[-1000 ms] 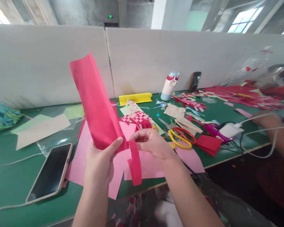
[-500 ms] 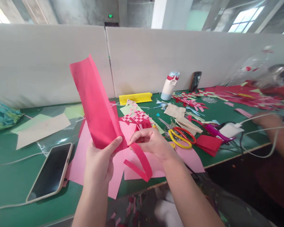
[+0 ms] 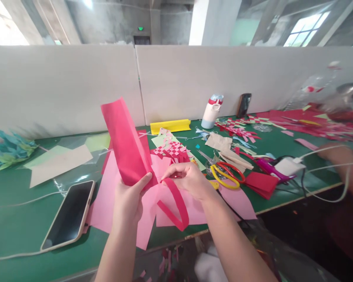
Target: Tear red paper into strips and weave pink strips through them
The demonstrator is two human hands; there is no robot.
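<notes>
My left hand [image 3: 132, 196] grips the lower end of a folded red paper sheet [image 3: 122, 141], which stands tilted to the left with the thumb on its front. My right hand [image 3: 185, 180] pinches one end of a narrow red paper strip [image 3: 181, 207] close to the sheet's lower right corner. The strip hangs below in a bent loop. Whether it is still joined to the sheet I cannot make out. Beneath both hands lie pink paper sheets [image 3: 145, 231]. Just behind them are red-and-pink woven paper pieces [image 3: 176, 150].
Scissors with yellow and red handles [image 3: 226, 174] lie right of my right hand, near a folded red paper [image 3: 261, 184]. A phone [image 3: 69, 215] is at left. A bottle [image 3: 212, 111] and yellow folded paper [image 3: 170, 126] stand by the partition. A co-worker's arm [image 3: 341, 164] reaches in at right.
The red sheet's top has come down and a little right in the view, and the whole scene has shifted slightly. Both hands keep their hold on the sheet and strip.
</notes>
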